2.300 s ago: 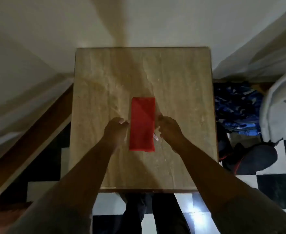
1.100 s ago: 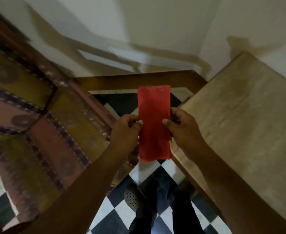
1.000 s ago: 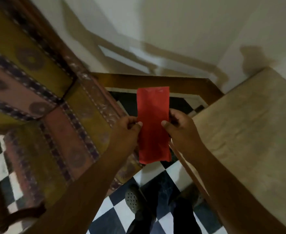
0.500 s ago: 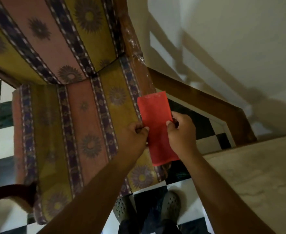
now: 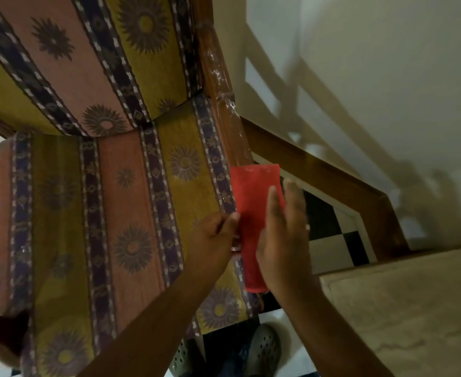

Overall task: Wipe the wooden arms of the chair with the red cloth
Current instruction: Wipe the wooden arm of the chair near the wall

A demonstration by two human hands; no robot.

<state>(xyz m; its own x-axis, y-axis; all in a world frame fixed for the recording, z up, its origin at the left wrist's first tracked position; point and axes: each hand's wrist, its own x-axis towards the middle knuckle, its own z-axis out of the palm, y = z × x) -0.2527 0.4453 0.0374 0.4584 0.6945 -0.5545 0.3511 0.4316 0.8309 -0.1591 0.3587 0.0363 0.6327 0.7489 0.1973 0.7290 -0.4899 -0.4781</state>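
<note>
The folded red cloth [image 5: 251, 197] hangs upright over the right edge of the chair's patterned seat [image 5: 115, 213]. My left hand [image 5: 213, 243] pinches the cloth's left edge. My right hand [image 5: 283, 235] lies flat against the cloth's right side with its fingers stretched out and apart. The chair's right wooden arm [image 5: 319, 170] runs just beyond the cloth toward the wall, apart from it. The dark end of the left wooden arm [image 5: 0, 333] shows at the bottom left.
A beige stone-topped table [image 5: 400, 308] stands close on the right, next to the chair's arm post. The wall is right behind the chair. Black and white floor tiles [image 5: 332, 251] show between chair and table; my shoes [image 5: 262, 352] are below.
The cloth was lifted off the table and carried left to the chair as my view turned. My right hand has let go of its pinch and opened flat against the cloth.
</note>
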